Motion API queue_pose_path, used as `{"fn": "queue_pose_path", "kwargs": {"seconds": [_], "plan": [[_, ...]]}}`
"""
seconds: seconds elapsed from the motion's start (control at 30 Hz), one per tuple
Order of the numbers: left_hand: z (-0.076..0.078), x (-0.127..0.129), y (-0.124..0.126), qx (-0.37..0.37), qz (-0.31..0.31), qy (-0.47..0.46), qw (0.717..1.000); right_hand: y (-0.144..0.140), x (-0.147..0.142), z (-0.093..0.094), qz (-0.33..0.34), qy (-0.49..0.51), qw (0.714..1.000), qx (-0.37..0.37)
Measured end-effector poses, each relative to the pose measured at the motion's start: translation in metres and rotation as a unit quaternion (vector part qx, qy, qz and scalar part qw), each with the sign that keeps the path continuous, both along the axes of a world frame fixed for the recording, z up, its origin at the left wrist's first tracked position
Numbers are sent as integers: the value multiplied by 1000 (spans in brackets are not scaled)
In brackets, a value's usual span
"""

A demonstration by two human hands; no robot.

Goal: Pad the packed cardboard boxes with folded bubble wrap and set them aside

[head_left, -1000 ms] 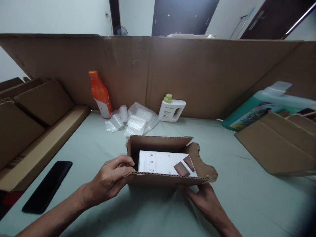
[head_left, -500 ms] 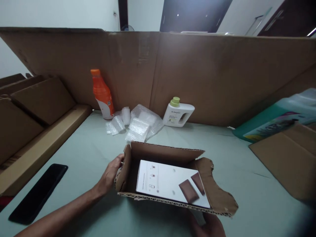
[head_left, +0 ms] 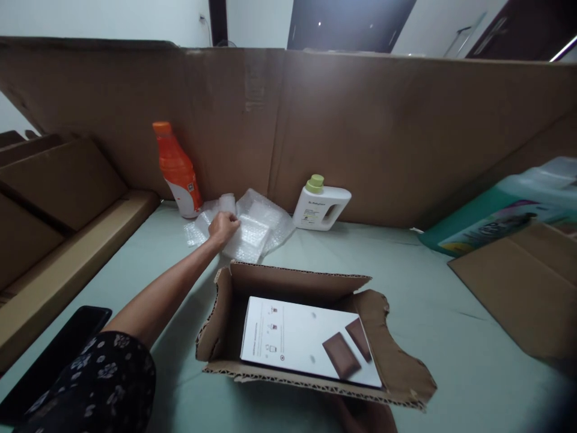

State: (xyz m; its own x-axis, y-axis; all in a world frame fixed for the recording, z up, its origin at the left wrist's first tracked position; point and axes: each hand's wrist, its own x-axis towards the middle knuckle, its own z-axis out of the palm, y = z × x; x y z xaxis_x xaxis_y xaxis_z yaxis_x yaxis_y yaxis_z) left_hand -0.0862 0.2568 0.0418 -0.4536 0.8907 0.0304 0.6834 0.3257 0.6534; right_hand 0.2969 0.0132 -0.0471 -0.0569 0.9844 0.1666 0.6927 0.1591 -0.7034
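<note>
Bubble wrap (head_left: 252,237) lay under the left hand (head_left: 224,227)!
That hand curled, hold unclear; over the right hand (head_left: 367,416), grasp hidden, was the box (head_left: 403,361).

A pale wall (head_left: 99,24) fills ten o'clock, with a socket (head_left: 202,18) and a dark upright strip (head_left: 219,23) at eleven. A dark panel (head_left: 351,25) stands near one o'clock, a slanted dark door (head_left: 518,30) and a bright streak of light (head_left: 563,49) at two. Pale green cloth (head_left: 433,300) covers the work surface at four o'clock.
</note>
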Motion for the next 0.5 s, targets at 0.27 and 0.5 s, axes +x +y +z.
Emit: {"fn": "queue_pose_path", "kwargs": {"seconds": [0.27, 0.5], "plan": [[14, -18, -13, -16, -9, 1, 1000, 4, -10, 18, -23, 71, 995, -58], [4, 9, 1, -46, -46, -47, 997, 7, -16, 34, 7, 72, 996, -53]]}}
